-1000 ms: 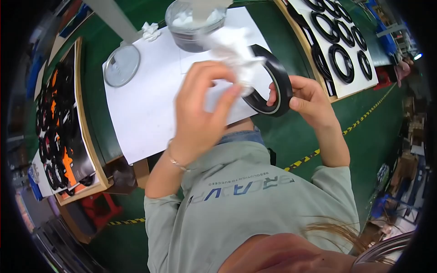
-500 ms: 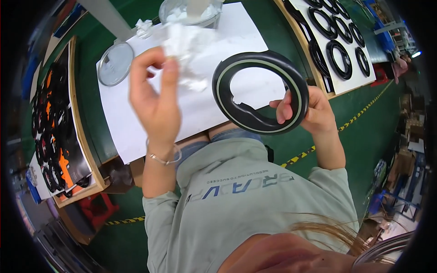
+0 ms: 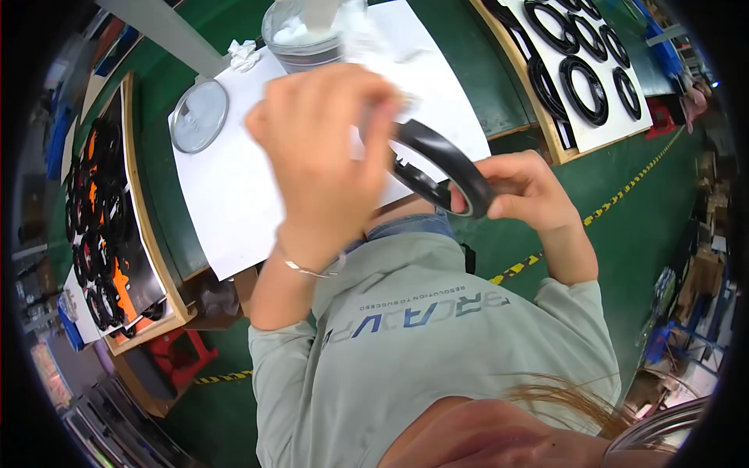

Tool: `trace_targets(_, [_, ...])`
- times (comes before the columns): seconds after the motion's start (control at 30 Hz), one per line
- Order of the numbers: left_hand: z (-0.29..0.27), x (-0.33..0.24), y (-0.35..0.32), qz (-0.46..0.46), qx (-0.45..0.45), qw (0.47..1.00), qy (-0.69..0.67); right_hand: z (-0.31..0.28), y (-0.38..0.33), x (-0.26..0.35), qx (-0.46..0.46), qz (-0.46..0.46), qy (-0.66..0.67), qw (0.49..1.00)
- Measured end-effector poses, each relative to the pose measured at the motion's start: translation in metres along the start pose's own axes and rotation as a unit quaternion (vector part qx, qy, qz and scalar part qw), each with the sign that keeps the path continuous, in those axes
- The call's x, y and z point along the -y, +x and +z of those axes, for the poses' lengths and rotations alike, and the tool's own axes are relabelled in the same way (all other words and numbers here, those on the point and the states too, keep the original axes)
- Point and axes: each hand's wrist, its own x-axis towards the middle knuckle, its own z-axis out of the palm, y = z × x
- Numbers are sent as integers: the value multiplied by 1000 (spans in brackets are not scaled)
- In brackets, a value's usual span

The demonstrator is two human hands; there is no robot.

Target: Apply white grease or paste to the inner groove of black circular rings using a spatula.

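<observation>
Around the middle of the frame, the person's left hand (image 3: 328, 148) is raised over a white sheet (image 3: 226, 187), blurred, its fingers bent and pinched on a crumpled white tissue (image 3: 365, 39) that spreads out beyond them. To its right, the right hand (image 3: 521, 191) grips a black ring (image 3: 443, 154), thumb on the outer side and fingertips showing inside the opening. The ring is held tilted in the air, just right of the frame's centre; its left end meets the left hand's fingers in this view, and whether they touch it cannot be told.

At the top, a clear tub (image 3: 308, 61) with white wads inside stands on the sheet, which lies on a green table (image 3: 491, 97). A round clear lid (image 3: 200, 115) lies at the upper left, near a small crumpled wad (image 3: 243, 55) and a grey post (image 3: 160, 35). At the upper right, more black rings (image 3: 583, 90) lie in rows on a white board with a wooden edge. On the left side, a wood-edged tray (image 3: 144, 179) carries many black and orange pieces. Yellow-and-black tape (image 3: 624, 195) crosses the green floor at the right.
</observation>
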Motion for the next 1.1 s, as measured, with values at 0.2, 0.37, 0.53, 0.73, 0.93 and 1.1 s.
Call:
trace_targets(0.2, [-24, 69, -23, -92, -4, 992, 91, -17, -22, 0, -45, -62, 57, 995])
trace_targets(0.37, [-9, 127, -45, -66, 121, 972, 189, -40, -40, 2, -65, -56, 115, 990])
trace_targets(0.53, [-6, 141, -65, -1, 192, 953, 233, -74, -102, 23, -198, -182, -2, 963])
trace_targets(0.73, [-14, 115, -64, 50, 211, 893, 394, -170, -190, 40, -446, -281, -262, 808])
trace_targets(0.93, [11, 66, -37, 111, 168, 934, 295, -233, -217, 31, -511, -172, -325, 777])
trace_targets(1.1, [104, -20, 5, 226, 246, 941, 53, -257, -180, 28, -398, -52, -551, 731])
